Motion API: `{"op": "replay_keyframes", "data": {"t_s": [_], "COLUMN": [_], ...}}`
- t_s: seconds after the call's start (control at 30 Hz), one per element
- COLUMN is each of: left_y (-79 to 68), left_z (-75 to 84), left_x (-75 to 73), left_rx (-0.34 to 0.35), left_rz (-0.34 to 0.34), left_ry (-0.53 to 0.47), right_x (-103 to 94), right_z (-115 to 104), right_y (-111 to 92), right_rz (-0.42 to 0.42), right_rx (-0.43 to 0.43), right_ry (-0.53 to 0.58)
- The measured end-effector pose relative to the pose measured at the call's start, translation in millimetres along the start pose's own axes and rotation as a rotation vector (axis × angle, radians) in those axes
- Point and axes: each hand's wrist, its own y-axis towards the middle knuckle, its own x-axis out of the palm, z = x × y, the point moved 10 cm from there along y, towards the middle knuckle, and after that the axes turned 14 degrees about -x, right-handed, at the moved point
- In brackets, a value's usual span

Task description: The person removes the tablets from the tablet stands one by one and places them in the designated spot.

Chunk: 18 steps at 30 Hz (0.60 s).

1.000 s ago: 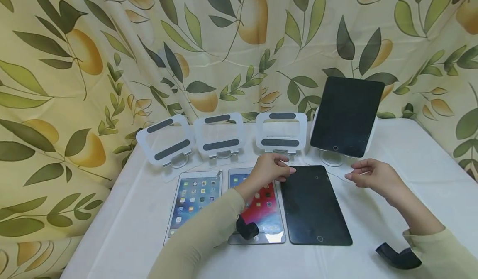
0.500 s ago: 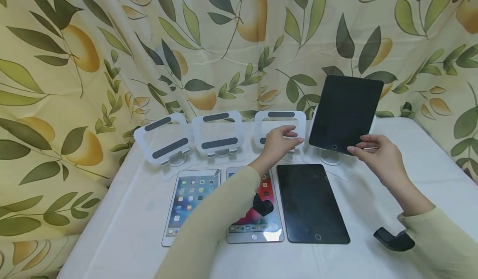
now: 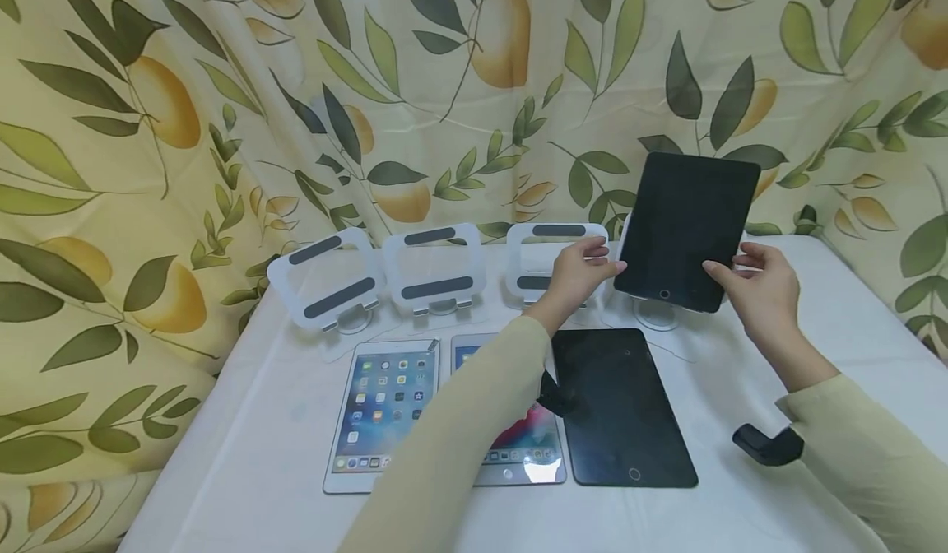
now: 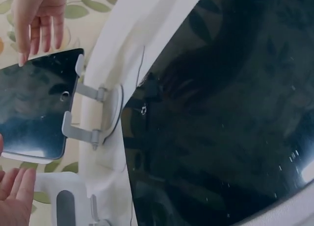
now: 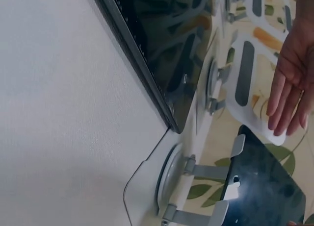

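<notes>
A black tablet (image 3: 685, 220) leans on the rightmost white stand, its lower edge held by the stand's hooks (image 5: 236, 145). My left hand (image 3: 580, 273) is at the tablet's lower left edge, fingers loosely extended. On the other side, my right hand (image 3: 766, 285) has its thumb over the tablet's right border and its fingers straight at the edge, as the left wrist view also shows. A second black tablet (image 3: 625, 409) lies flat in front. To its left lie a tablet with a red and blue screen (image 3: 529, 442) and a white tablet (image 3: 388, 397), partly covered by my left sleeve.
Three white stands with grey pads stand in a row at the back: a left one (image 3: 326, 277), a middle one (image 3: 434, 265) and a right one (image 3: 527, 281). A white cloth (image 3: 244, 438) covers the table. A patterned curtain (image 3: 459, 125) hangs behind.
Both hands have moved up and away from me to the sides of the propped tablet. The left one came from above the flat tablets. The tablets have kept their places.
</notes>
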Motion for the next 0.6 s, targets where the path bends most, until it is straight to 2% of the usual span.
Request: {"op": "replay_keyframes", "data": {"t_s": [0.2,0.4,0.6], "left_y": [2.7,4.5,4.0], "left_z": [0.6,0.5,4.6], "left_x": [9.8,21.2,25.4], "left_rx": [0.017,0.029,0.045], "left_rz": [-0.029,-0.059,-0.013], "left_ry": [-0.02,0.02,0.108], "right_x": [4.8,6.4,8.4], "right_z": [0,-3,-4], "right_y": [9,12,12], "right_rz": [-0.038,-0.04,-0.037], "right_rx": [-0.022,-0.031,-0.001], "right_ry": [-0.014,-0.027,-0.017]}}
